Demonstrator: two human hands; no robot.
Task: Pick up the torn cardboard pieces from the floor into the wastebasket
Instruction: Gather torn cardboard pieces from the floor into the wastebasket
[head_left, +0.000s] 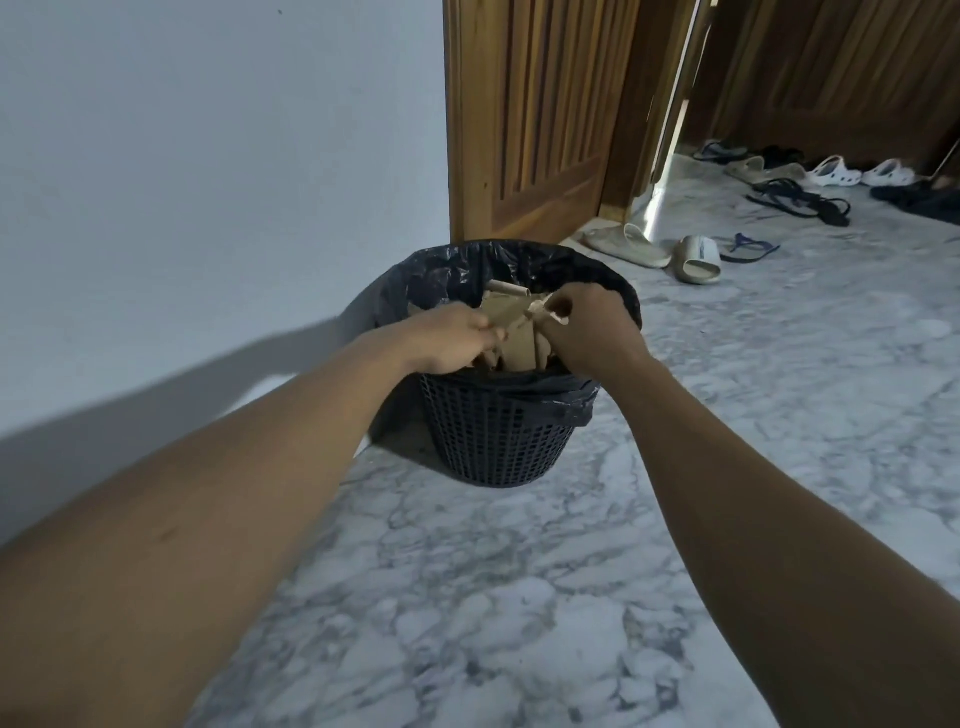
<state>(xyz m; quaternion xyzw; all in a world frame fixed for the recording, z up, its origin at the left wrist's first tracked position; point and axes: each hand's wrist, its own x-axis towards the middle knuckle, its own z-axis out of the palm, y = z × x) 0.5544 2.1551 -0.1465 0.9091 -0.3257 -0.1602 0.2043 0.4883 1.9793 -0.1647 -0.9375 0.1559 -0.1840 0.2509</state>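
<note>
A black mesh wastebasket (498, 436) lined with a black plastic bag stands on the marble floor against the white wall. Brown torn cardboard pieces (519, 348) stick up inside it, with a cardboard tube at the back. Both my hands are over the basket's mouth. My left hand (452, 338) grips the cardboard at its left side with curled fingers. My right hand (587, 327) pinches a small torn piece at the top right of the pile. The floor in front of the basket shows no cardboard.
The white wall (208, 182) runs along the left. A wooden door (545, 119) stands behind the basket, with an opening beside it. Several sandals and slippers (696, 257) lie scattered at the back right. Marble floor (519, 597) stretches toward me.
</note>
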